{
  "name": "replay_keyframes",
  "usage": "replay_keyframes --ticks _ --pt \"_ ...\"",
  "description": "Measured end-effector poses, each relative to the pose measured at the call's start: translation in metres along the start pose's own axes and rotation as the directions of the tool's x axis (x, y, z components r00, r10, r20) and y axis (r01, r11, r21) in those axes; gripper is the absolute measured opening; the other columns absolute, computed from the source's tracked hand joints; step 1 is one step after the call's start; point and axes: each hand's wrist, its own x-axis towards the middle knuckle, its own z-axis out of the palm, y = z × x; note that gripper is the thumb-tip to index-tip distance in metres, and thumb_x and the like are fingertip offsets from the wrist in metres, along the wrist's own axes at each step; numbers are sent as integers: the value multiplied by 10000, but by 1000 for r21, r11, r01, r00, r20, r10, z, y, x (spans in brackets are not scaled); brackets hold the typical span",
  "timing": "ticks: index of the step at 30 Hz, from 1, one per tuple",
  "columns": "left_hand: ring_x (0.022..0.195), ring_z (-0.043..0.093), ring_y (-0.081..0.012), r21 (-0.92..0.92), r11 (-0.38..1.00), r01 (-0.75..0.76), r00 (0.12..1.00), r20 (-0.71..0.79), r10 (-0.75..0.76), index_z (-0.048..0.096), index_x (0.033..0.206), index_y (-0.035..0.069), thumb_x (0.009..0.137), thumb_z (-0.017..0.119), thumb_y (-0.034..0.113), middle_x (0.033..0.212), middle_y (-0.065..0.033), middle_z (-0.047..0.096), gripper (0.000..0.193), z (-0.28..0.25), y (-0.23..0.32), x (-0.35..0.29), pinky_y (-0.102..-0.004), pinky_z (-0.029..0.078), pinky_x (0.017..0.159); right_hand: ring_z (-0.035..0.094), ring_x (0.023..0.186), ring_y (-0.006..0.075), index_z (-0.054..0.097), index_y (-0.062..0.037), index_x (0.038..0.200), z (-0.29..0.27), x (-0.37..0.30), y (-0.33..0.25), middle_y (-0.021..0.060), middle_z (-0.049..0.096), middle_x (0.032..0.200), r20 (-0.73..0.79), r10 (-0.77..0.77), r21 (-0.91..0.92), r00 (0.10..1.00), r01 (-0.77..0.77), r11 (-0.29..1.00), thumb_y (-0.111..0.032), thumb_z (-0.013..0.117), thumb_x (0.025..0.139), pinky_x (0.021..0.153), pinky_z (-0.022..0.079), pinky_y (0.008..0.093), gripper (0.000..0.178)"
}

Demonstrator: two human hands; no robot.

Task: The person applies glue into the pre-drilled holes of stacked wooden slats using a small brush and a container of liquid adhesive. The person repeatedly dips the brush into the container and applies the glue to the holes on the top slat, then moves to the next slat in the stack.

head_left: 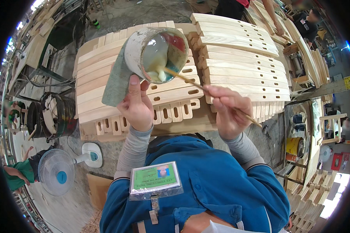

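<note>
My left hand (pixel 139 104) grips a round, glue-stained pot (pixel 133 50) from below, its mouth tipped toward me. A grey-green sheet (pixel 118 83), which looks like sandpaper or cloth, hangs between the hand and the pot. Whitish, glue-like liquid (pixel 155 54) shows inside. My right hand (pixel 230 106) pinches a thin wooden stick (pixel 190 81), whose far end reaches into the liquid. Under and beyond both hands lie stacked pale wooden slats (pixel 101 77) with oval slots at their ends. A second stack of slats (pixel 241 66) with small paired slots lies to the right.
A pedestal fan (pixel 60 173) stands at left, near a dark round bin (pixel 58 114) of wood scraps. Another person's arm (pixel 274 19) reaches over timber at the far right. A person in green (pixel 19 174) is at left. A yellow bucket (pixel 294 146) stands at right.
</note>
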Motion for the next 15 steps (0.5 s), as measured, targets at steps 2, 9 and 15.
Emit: replay_keyframes --ticks 2,9,15 --pt "977 565 -208 -16 1000 5 1000 -10 -5 515 1098 -7 850 536 58 1099 -99 561 257 2 1 2 -378 508 814 586 930 332 436 14 964 0 -2 -5 251 572 940 -26 -34 53 999 35 998 160 494 779 801 507 422 243" --pt "980 554 -207 90 995 -32 998 56 27 345 1253 -62 849 537 47 1138 -156 509 460 5 1 1 -339 532 778 597 912 312 425 20 936 8 -7 1 258 562 957 -74 14 40 997 -11 999 144 490 793 770 521 387 200" --pt "955 559 -182 207 976 -62 997 -24 68 482 1143 -23 856 532 54 1106 -117 541 302 -1 -10 6 -314 530 748 627 808 259 442 34 886 0 -4 0 233 598 874 -225 166 64 960 -155 986 102 515 803 703 533 333 130"
